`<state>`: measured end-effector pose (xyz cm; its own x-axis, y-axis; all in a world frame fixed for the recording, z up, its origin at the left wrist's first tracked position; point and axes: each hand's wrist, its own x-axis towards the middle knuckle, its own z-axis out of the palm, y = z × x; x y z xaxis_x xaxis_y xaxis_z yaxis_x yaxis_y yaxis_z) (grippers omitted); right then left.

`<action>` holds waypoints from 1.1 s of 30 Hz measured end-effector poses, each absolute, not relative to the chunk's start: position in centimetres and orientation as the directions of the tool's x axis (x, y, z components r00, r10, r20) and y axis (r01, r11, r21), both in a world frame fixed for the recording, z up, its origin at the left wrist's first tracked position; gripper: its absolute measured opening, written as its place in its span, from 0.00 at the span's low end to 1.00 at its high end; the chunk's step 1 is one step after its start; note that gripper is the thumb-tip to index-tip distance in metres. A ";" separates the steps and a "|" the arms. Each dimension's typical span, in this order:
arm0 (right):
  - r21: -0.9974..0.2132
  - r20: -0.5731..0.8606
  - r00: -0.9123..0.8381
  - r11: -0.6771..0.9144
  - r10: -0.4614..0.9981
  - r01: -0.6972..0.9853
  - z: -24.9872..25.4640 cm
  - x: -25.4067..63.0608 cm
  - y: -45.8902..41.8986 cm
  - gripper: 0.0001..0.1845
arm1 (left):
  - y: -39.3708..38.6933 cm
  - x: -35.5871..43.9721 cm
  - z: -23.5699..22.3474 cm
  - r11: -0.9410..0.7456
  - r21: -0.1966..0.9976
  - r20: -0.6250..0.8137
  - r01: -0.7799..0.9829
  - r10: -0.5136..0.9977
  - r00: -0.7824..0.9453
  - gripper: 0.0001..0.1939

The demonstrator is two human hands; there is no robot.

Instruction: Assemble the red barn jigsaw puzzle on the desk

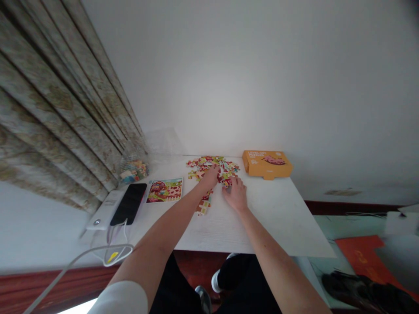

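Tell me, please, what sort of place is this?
Most likely a room in a home: there is a patterned curtain, a small white desk against the wall, and jigsaw puzzle pieces spread on it.

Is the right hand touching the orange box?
No, the right hand is at the puzzle pieces, apart from the orange box.
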<state>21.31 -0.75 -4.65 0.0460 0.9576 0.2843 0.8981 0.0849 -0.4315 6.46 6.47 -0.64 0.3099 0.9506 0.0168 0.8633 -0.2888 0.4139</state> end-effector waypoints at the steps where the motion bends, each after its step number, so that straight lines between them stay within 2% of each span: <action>1: -0.438 0.281 0.050 0.082 0.958 0.895 -4.6 21.3 -0.8 0.24 | 6.5 6.2 -0.7 -0.306 0.421 0.017 0.854 0.944 0.330 0.26; 6: -0.470 0.259 0.068 0.065 0.963 0.880 -4.3 21.3 -0.8 0.25 | 6.1 4.9 -0.7 -0.349 0.405 0.004 0.845 0.925 0.380 0.19; 10: -0.490 0.243 0.102 0.032 0.965 0.871 -4.0 21.3 -0.9 0.26 | 6.3 4.8 -0.8 -0.347 0.444 -0.023 0.826 0.917 0.398 0.16; 15: -0.514 0.231 0.170 -0.028 0.958 0.858 -4.1 21.4 -0.9 0.25 | 7.7 5.6 -1.0 -0.293 0.571 -0.007 0.767 0.932 0.361 0.26; 20: -0.519 0.238 0.178 -0.029 0.955 0.854 -4.5 21.5 -0.6 0.26 | 8.6 6.1 -0.6 -0.222 0.719 0.075 0.658 0.967 0.245 0.21; 23: -0.512 0.249 0.165 -0.015 0.954 0.859 -4.6 21.5 -0.5 0.26 | 7.9 5.6 0.1 -0.171 0.844 0.136 0.508 0.985 0.107 0.17; 25: -0.503 0.257 0.144 0.004 0.956 0.864 -4.7 21.5 -0.5 0.24 | 6.6 4.5 0.3 -0.122 0.944 0.132 0.306 0.991 -0.012 0.16; 27: -0.493 0.271 0.094 0.054 0.958 0.868 -4.7 21.5 -0.6 0.22 | 4.3 3.1 -0.1 -0.074 0.988 0.086 0.133 0.992 -0.088 0.16; 29: -0.487 0.289 0.020 0.129 0.957 0.864 -4.7 21.6 -0.7 0.21 | 1.3 1.3 -1.1 -0.037 0.994 0.046 0.099 0.995 -0.087 0.17; 33: -0.477 0.310 -0.065 0.214 0.948 0.852 -4.8 21.6 -0.9 0.21 | -5.1 -2.0 -3.9 0.053 0.987 -0.042 0.150 0.996 -0.076 0.18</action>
